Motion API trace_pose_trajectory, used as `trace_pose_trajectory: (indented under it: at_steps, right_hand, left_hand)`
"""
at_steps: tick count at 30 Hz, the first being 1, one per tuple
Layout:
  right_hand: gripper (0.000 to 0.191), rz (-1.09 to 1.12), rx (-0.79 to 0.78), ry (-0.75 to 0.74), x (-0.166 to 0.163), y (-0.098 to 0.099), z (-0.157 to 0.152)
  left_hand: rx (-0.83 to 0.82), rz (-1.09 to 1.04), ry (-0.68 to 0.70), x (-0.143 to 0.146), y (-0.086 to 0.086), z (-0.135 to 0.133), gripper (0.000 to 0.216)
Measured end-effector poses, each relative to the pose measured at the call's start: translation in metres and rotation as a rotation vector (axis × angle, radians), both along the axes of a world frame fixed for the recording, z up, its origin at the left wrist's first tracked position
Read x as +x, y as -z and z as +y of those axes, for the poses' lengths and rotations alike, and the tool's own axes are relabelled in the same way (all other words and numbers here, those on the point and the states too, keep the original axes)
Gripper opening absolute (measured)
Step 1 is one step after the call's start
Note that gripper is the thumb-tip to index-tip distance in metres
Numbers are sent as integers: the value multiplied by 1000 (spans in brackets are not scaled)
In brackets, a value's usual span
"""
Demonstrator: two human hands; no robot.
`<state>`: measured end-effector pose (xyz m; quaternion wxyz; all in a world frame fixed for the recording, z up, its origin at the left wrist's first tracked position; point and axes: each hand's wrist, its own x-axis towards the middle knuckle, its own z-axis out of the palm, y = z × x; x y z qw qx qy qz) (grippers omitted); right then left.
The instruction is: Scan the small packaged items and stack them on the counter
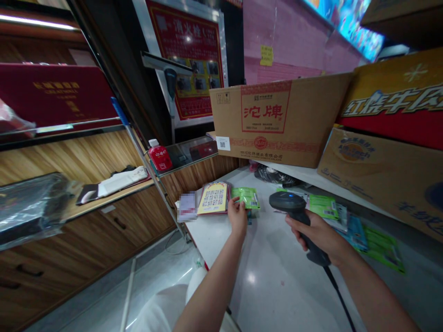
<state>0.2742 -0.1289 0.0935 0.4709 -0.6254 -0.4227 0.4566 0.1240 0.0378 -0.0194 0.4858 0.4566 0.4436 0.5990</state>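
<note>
Just left of the frame's centre, beside the QR card point(213, 197), your left hand point(238, 216) pinches the left edge of the green packet point(246, 197), which sits low over the white counter point(270, 276) with its long axis running left to right. To the right of the packet, near but apart, the scanner point(289, 203) turns its head toward it. Your right hand point(320, 235) is wrapped firmly around the scanner's handle.

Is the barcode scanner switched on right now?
Apparently on: a small blue light glows on the head of the barcode scanner, gripped in the right hand and pointed toward the green packet that the left hand holds.
</note>
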Motion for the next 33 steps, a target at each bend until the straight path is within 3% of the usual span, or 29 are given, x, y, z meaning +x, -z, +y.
trace_pose_trajectory:
  at_steps: [7, 13, 15, 19, 22, 33]
  right_hand:
    - [33, 6, -7, 5, -2, 1, 1]
    - [34, 8, 3, 9, -4, -1, 1]
    - [34, 9, 11, -1, -3, 0, 2]
    - [33, -7, 13, -3, -2, 2, 2]
    - [32, -11, 9, 0, -1, 3, 3]
    - [32, -13, -8, 13, 3, 4, 4]
  left_hand:
    - [-17, 486, -198, 2, -32, 39, 22]
    - [64, 740, -163, 1, -37, 16, 25]
    - [171, 969, -117, 3, -32, 5, 32]
    - [356, 1320, 139, 3, -19, -8, 44]
    - [377, 1397, 200, 0, -11, -10, 47]
    - [341, 1366, 47, -1, -1, -16, 63]
